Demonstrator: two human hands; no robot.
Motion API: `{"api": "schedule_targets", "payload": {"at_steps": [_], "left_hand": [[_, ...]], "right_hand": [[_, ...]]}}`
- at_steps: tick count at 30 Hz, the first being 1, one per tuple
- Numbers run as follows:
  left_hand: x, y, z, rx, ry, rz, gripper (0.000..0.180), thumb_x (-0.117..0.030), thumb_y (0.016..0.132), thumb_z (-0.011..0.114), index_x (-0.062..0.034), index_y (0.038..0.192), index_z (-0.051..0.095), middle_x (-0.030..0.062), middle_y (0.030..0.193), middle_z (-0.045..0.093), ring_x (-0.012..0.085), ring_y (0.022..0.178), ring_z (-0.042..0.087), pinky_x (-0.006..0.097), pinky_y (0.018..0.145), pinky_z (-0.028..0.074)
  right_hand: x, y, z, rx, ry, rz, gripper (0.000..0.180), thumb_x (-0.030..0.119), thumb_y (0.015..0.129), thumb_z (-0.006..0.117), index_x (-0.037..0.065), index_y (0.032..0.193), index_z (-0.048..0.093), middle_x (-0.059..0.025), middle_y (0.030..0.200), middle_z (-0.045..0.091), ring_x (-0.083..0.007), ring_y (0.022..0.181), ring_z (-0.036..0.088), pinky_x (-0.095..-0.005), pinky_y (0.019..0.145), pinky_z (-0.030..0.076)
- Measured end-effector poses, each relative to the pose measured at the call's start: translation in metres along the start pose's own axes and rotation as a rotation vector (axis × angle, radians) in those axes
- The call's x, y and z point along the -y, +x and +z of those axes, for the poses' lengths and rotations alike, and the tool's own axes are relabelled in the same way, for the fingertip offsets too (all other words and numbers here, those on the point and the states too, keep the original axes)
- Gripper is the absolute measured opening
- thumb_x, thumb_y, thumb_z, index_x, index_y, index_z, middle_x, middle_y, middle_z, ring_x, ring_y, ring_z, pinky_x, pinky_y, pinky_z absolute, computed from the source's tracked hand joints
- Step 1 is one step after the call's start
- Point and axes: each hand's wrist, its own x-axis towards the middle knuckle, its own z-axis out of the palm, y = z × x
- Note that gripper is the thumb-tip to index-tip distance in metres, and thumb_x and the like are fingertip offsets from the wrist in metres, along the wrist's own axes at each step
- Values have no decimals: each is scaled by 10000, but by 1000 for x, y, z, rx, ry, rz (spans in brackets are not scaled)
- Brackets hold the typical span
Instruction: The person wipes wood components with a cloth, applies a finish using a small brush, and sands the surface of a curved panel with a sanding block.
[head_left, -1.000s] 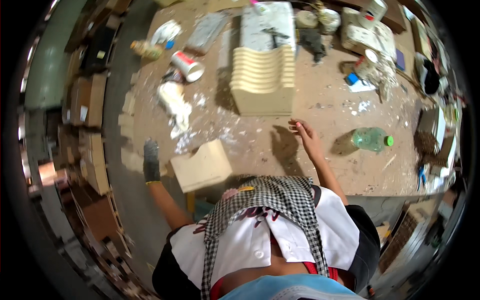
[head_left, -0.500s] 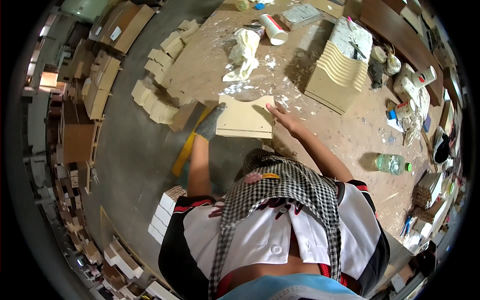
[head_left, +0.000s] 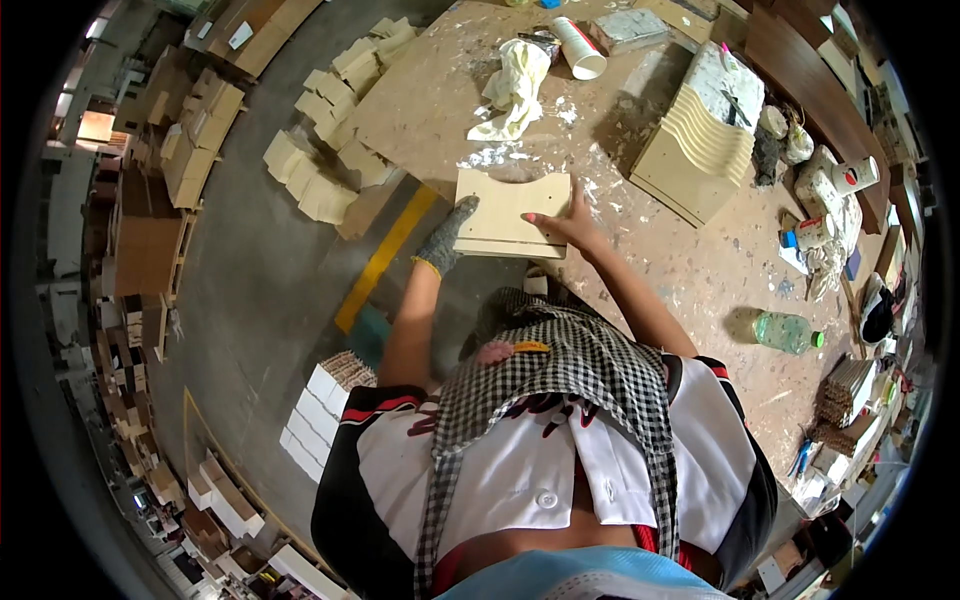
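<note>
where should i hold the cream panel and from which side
Likely best: grip the cream panel by its left and right edges, one hand from each side, as the left hand and right hand do; these look straight, while the far edge curves inward.

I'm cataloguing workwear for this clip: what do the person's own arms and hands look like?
The left hand wears a grey knit glove with a yellow wrist edge; the right hand is ungloved, with a red-pink mark at one fingertip. Short black sleeves have red-striped hems.
</note>
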Motion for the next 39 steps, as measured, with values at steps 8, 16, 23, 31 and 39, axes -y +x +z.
{"api": "schedule_targets", "payload": {"at_steps": [8, 16, 23, 31, 39], "left_hand": [[-21, -3, 2, -91, -341, -181, 484, -75, 970, 546, 1, 1437, 448, 99, 1476, 470, 201, 1358, 442, 318, 1138, 356], [9, -2, -15, -13, -287, -24, 502, -288, 996, 578, 17, 1391, 515, 59, 1372, 562, 143, 1238, 516, 279, 1043, 414], [-22, -18, -2, -92, -408, -263, 437, -176, 916, 700, 16, 1294, 595, 98, 1204, 663, 164, 1054, 636, 315, 883, 531], [-69, -29, 44, 18, -25, 98, 627, -225, 777, 815, 31, 1289, 561, 95, 1123, 668, 183, 980, 637, 304, 848, 520], [-115, -21, 151, 131, 761, 338, 1135, -458, 647, 877, -21, 1512, 286, 278, 1369, 447, 409, 1258, 469, 486, 1059, 389]], "right_hand": [[57, 98, 10, 156, -747, -155, 792, 778, 687, 672, 133, 1144, 704, -182, 1191, 627, -384, 1323, 430, -591, 1061, 322], [60, 107, 29, 245, -766, -193, 402, 512, 868, 657, 143, 989, 760, -77, 1253, 637, -302, 1173, 555, -494, 1002, 409], [-1, 27, -14, -237, -363, -264, 721, 496, 810, 769, -5, 1284, 556, -268, 1261, 524, -429, 1172, 535, -474, 977, 476], [32, -54, -37, 126, 1065, 380, 847, 693, 978, 279, 14, 1476, 376, -204, 1440, 497, -351, 1318, 492, -488, 1095, 402], [-8, -81, -121, -101, 1467, 480, 784, 651, 1001, 270, 10, 1393, 493, -183, 1398, 550, -349, 1257, 552, -514, 1069, 433]]}}
